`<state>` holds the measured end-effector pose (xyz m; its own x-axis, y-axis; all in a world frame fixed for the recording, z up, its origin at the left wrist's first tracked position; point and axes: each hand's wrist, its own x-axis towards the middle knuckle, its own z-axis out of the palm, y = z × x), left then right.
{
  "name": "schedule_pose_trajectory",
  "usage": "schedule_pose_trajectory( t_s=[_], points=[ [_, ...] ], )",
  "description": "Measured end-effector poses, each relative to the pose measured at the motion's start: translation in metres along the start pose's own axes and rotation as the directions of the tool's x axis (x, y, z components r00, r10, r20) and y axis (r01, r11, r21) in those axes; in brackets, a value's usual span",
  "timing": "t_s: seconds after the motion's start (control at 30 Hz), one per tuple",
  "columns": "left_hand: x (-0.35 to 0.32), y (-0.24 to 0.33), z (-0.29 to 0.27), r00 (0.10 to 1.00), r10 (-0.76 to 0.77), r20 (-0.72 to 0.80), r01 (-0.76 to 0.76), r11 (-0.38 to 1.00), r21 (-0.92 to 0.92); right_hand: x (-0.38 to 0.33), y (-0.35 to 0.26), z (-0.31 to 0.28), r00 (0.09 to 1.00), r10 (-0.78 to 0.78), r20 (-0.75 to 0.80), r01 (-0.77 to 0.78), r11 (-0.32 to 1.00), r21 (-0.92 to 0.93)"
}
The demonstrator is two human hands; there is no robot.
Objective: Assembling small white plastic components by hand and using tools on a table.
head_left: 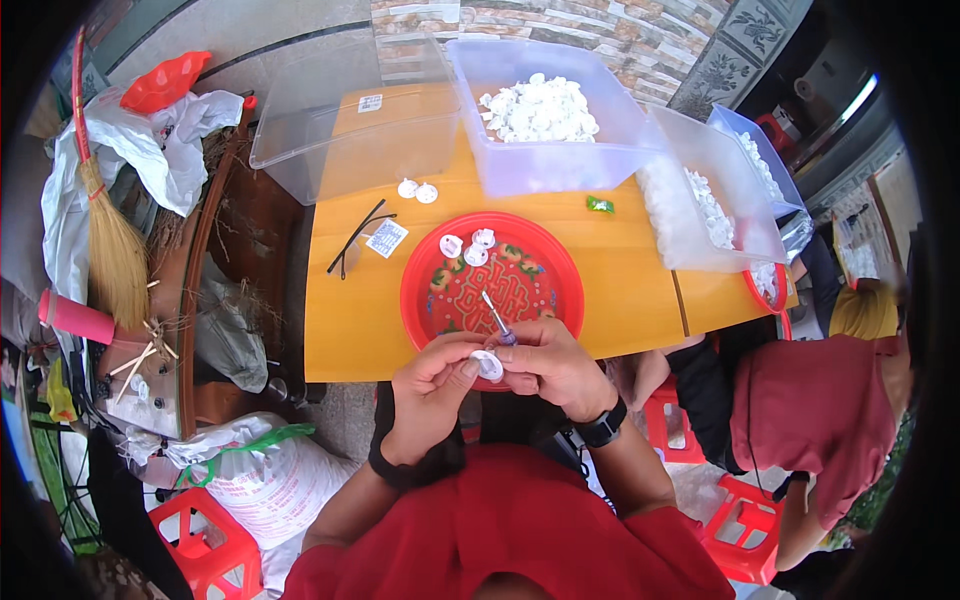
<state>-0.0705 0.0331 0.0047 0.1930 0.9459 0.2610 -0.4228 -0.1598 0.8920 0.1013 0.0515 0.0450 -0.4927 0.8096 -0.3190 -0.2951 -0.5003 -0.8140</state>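
Note:
Over the near rim of a round red tray [414, 318], my left hand [430, 388] pinches a small round white plastic part [487, 366] between thumb and fingers. My right hand [562, 366] is closed on a screwdriver [498, 318] with a purple handle; its metal shaft points up and away from the white part. The right fingertips are close beside the part, and whether they touch it I cannot tell. Three similar white pieces [476, 255] lie at the far left inside the tray. Two more round white pieces [417, 190] rest on the table beyond it.
On the yellow wooden table [350, 330] are folded eyeglasses [357, 237], a paper label [387, 238] and a green wrapper [600, 204]. Clear bins [560, 165] of white parts stand behind; one clear bin [350, 130] is at far left. A person in dark red [800, 410] sits at right.

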Motion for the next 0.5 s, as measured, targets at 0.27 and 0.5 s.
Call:
schedule_pose_trajectory(
  t_s=[0.27, 0.5],
  points=[
    [-0.007, -0.003, 0.002, 0.968, -0.163, -0.19, 0.16, 0.987, -0.027, -0.014, 0.022, 0.012, 0.942, -0.215, -0.257, 0.11, 0.924, -0.367],
    [-0.011, -0.002, 0.002, 0.986, -0.156, -0.05, 0.146, 0.976, -0.161, -0.021, 0.012, 0.017, 0.857, -0.5, -0.127, 0.215, 0.57, -0.793]
  ],
)
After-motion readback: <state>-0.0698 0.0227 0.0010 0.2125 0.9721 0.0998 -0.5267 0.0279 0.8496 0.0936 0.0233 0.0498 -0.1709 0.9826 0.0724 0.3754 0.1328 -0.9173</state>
